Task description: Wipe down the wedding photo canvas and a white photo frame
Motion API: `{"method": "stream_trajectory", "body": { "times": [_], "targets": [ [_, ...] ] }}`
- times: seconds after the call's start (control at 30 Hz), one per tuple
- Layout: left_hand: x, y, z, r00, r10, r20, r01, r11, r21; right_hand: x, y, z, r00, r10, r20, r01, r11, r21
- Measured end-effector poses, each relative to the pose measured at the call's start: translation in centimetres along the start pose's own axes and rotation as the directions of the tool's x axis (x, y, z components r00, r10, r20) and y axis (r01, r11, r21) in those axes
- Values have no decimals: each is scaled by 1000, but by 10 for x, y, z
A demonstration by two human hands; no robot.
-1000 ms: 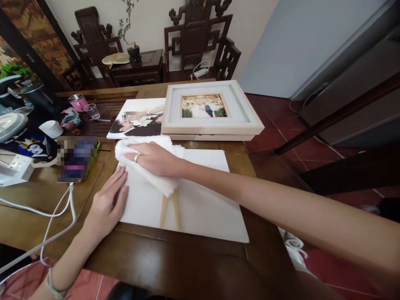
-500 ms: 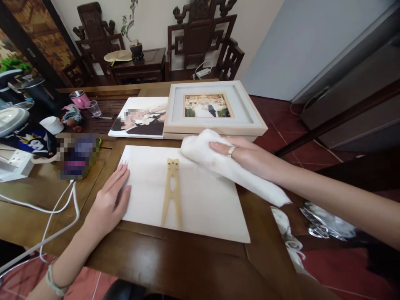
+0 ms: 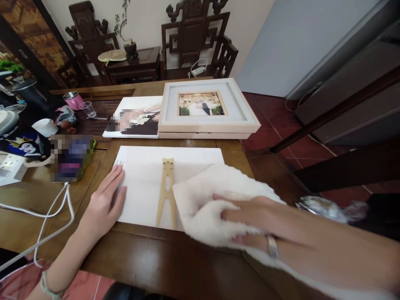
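My right hand [image 3: 250,221] grips a white cloth [image 3: 215,187], bunched under the fingers over the right part of a white board [image 3: 140,175]. That board lies flat on the wooden table, and the cloth hides its lower right corner. My left hand [image 3: 104,200] rests flat on the board's left edge, fingers stretched out and holding nothing. Between the hands, a beige A-shaped easel stand [image 3: 168,187] lies on the board's surface, with small screws at its top. The cloth's tip is close beside the stand's right leg.
Behind the board are a framed photo [image 3: 203,104] on a pale wooden frame and a photo panel [image 3: 134,116]. To the left lie a phone [image 3: 73,158] with a white cable [image 3: 67,208], a white cup [image 3: 45,126], a pink mug [image 3: 73,101] and a power strip [image 3: 11,168].
My right hand has brought the cloth from the board's far right corner toward me, down to its near right side. My left hand stays on the left edge. The view has shifted slightly.
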State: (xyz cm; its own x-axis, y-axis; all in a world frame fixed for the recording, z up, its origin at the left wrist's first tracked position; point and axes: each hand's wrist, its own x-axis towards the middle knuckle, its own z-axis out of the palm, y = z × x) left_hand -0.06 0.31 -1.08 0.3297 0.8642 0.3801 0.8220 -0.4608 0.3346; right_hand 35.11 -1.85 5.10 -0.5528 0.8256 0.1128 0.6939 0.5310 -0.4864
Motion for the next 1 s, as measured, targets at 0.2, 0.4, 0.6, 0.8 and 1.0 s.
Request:
{"method": "stream_trajectory", "body": {
  "times": [0.2,0.4,0.6,0.8,1.0],
  "targets": [
    [-1,0,-1,1000,-13,-4,13,1000,11,52,46,1,995,9,102,-15,998,57],
    [-1,1,-3,1000,-29,-2,29,1000,2,62,43,32,977,-213,7,211,967,-141],
    [-1,1,-1,1000,-17,8,17,1000,2,9,-5,60,919,-394,-10,385,904,-187],
    [-2,-1,0,1000,-14,3,14,1000,7,28,0,52,945,-320,64,326,926,-190],
    [0,-1,0,1000,-4,-1,4,1000,15,86,11,49,981,-185,64,195,951,-239]
  ]
}}
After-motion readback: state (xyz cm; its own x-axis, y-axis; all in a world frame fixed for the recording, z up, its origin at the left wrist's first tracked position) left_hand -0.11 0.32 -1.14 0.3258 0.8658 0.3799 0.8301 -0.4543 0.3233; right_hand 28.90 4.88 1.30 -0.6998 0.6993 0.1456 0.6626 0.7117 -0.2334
